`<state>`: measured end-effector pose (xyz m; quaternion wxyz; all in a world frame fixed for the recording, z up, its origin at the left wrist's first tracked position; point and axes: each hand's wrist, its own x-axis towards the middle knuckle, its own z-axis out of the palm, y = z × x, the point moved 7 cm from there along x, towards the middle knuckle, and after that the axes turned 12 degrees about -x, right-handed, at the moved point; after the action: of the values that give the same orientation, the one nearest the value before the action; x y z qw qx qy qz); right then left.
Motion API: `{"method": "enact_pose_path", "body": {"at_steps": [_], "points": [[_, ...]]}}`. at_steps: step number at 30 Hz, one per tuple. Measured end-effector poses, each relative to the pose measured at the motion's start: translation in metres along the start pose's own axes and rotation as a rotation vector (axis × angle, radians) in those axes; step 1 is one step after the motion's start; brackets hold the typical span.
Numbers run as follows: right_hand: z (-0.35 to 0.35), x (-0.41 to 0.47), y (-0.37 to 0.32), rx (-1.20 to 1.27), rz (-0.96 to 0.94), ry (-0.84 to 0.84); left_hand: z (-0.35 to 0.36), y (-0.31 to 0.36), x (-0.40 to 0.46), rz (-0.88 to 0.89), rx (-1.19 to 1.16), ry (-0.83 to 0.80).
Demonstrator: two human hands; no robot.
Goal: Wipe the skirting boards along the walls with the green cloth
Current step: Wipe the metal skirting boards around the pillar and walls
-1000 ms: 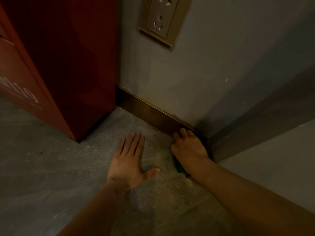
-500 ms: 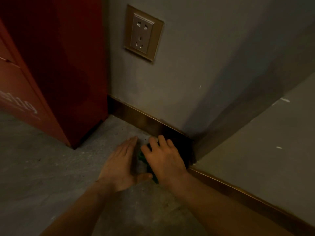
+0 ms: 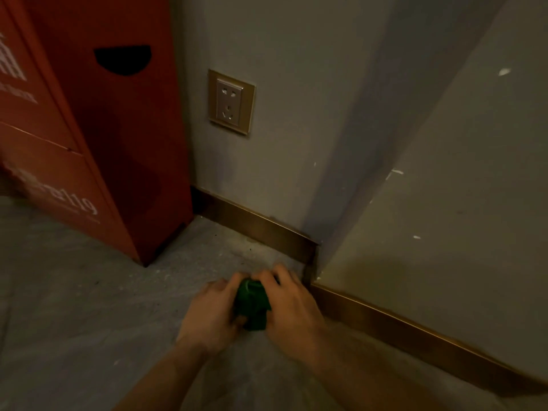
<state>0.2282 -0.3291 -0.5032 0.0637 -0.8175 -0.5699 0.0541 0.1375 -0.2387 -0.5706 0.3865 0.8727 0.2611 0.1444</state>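
The green cloth [image 3: 252,304] is bunched up on the grey floor, held between both hands. My left hand [image 3: 210,312] grips its left side and my right hand [image 3: 292,307] covers its right side, fingers curled over the top. A brown metallic skirting board [image 3: 255,226] runs along the back wall to an outer corner just beyond my right fingers. A second stretch of skirting board [image 3: 400,324] continues along the right wall toward me. The cloth sits a short way off both boards.
A tall red cabinet [image 3: 98,143] with white lettering stands on the floor at left, against the back wall. A wall socket [image 3: 231,102] with a gold frame is above the skirting. Grey speckled floor [image 3: 74,321] stretches left and toward me.
My right hand drew the cloth back from the skirting corner onto the floor. My left hand lifted from flat on the floor and closed on the cloth. The view has tilted up.
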Motion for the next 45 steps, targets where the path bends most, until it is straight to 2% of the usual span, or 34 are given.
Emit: {"method": "enact_pose_path", "body": {"at_steps": [6, 10, 14, 17, 29, 37, 45], "points": [[-0.020, -0.024, 0.004, 0.082, 0.006, 0.030, -0.013, 0.037, -0.007, 0.081, 0.144, -0.044], [-0.032, -0.035, 0.000, 0.103, -0.040, 0.034, -0.024, 0.061, -0.013, 0.132, 0.180, -0.012], [-0.041, -0.044, -0.003, 0.033, -0.090, 0.001, -0.038, 0.086, -0.019, 0.179, 0.252, -0.015], [-0.055, -0.049, -0.004, -0.055, -0.087, 0.043, -0.047, 0.109, -0.021, 0.220, 0.335, -0.017], [-0.131, -0.084, 0.038, 0.014, -0.053, 0.091, -0.053, 0.205, -0.014, 0.153, 0.536, -0.074], [-0.236, -0.126, 0.034, 0.071, -0.047, 0.007, -0.095, 0.309, -0.043, 0.053, 0.520, -0.132], [-0.427, -0.145, -0.018, 0.114, -0.115, -0.012, -0.228, 0.451, -0.069, -0.040, 0.483, -0.118]]}}
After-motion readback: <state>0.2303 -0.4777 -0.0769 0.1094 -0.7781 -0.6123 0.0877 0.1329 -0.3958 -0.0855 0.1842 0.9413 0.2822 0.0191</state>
